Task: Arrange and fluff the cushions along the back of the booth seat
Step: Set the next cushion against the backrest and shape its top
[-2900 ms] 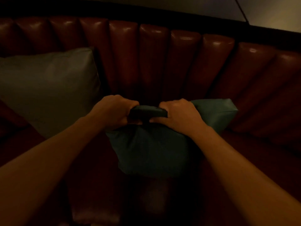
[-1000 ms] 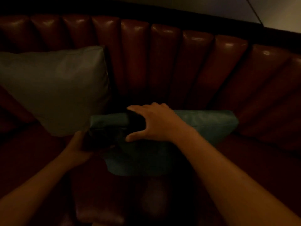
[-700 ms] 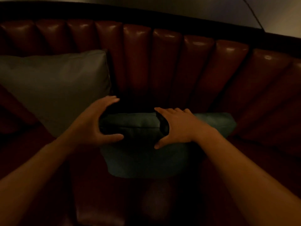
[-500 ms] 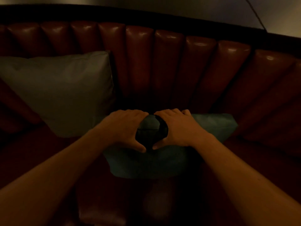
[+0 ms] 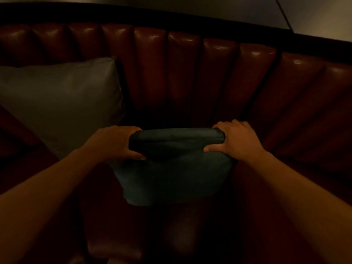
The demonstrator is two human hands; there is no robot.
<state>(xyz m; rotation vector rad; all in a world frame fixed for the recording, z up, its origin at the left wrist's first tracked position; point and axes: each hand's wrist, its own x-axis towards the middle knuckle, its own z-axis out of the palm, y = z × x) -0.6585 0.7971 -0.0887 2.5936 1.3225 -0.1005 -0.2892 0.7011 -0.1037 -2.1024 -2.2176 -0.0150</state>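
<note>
Gripping the teal cushion [image 5: 171,168] at both top corners, left hand [image 5: 116,142] and right hand [image 5: 235,141] curled round its upper edge, we are standing it against the booth backrest [image 5: 182,73], beside the grey cushion [image 5: 59,101], probably to plump it.

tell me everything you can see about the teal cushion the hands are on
The teal cushion is dark blue-green with a smooth, faintly shiny cover. It stands on the booth seat in front of the red padded backrest, right of the grey cushion. Its top edge is bunched into a roll. The left hand and right hand grip that roll's two ends, thumbs on the near face.
</note>
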